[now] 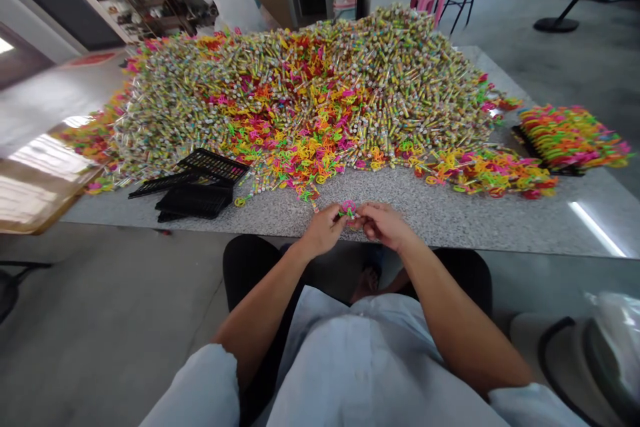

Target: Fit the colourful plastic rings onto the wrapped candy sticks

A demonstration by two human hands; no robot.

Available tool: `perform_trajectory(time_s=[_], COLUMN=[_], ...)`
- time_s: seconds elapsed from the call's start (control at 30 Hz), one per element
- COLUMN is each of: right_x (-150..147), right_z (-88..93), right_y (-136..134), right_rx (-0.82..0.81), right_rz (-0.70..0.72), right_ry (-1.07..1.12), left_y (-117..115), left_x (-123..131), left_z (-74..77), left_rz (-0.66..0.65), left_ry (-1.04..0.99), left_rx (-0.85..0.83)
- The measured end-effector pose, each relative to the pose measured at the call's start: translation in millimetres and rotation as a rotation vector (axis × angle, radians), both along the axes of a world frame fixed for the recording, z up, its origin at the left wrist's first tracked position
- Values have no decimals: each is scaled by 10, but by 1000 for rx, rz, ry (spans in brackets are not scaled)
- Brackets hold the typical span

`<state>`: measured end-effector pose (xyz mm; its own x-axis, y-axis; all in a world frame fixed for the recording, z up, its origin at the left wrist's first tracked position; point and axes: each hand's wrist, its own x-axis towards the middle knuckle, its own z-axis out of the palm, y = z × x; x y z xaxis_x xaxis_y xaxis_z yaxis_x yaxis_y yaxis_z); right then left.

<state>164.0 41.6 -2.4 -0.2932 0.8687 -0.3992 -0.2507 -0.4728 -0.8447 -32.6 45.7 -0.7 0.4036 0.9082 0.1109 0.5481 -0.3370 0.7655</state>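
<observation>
Tabletop (465,223) of speckled stone spans the frame, mostly under a heap (300,90) of small tube-like pieces with bright plastic parts, from the left side to right of centre. Judging by that heap, far more is left loose than set in order: only the block of ranked pieces (575,137) at the right looks done. Slotted black trays (195,200) lie left of centre, in front of the heap. For moving, there is a strip of stone before the heap, broader right of centre and pinched at left by the trays; the front edge passes beneath the wrists. At centre, left hand (320,233) and right hand (385,223), fingers narrow, pinch a small pink-and-green cluster (349,209); its piece count is unclear.
</observation>
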Motion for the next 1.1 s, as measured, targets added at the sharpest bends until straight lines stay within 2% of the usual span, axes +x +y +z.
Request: perform_trajectory(time_s=[0.17, 0.4, 0.53, 0.67, 0.97, 1.1], right_x=[55, 171, 182, 159, 153, 171], right_z=[-27, 110, 133, 101, -2, -28], right_y=[16, -56, -103, -111, -49, 1], right_rx=[-55, -45, 10, 29, -40, -34], right_rz=[14, 13, -46, -32, -43, -74], right_ry=[45, 104, -5, -85, -72, -52], left_y=[0, -32, -19, 33, 68, 120], left_x=[9, 89, 93, 92, 167, 223], left_z=[13, 103, 183, 233, 40, 46], left_rz=[-29, -30, -125, -179, -95, -114], left_ry=[38, 34, -16, -74, -26, -48], left_rx=[-1, -37, -91, -84, -82, -62])
